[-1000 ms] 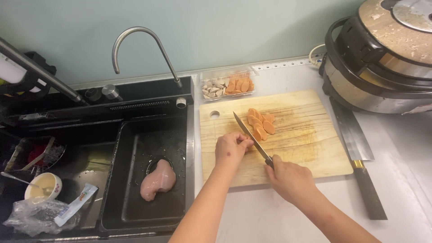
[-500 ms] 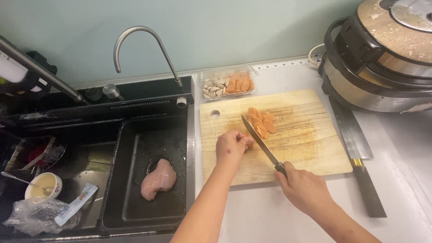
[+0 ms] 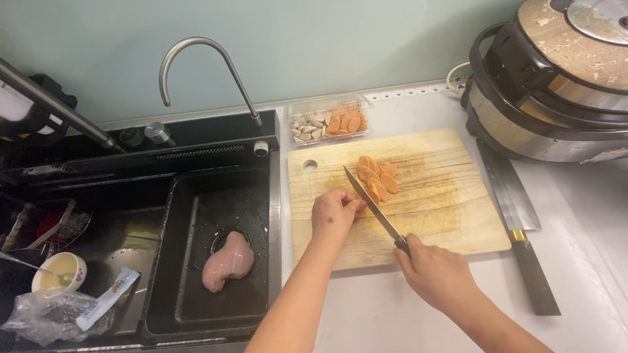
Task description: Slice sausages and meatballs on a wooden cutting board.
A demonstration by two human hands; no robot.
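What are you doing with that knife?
A person is slicing something orange on a wooden cutting board. The right hand holds a knife; the left hand rests beside the blade, fingers curled. Cut slices lie behind the blade. A raw chicken breast sits in the sink.

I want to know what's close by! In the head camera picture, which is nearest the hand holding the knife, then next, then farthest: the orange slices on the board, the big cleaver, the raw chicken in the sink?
From the right hand:
1. Cleaver, just to its right on the counter.
2. Orange slices, up on the wooden board.
3. Raw chicken, far left in the black sink.
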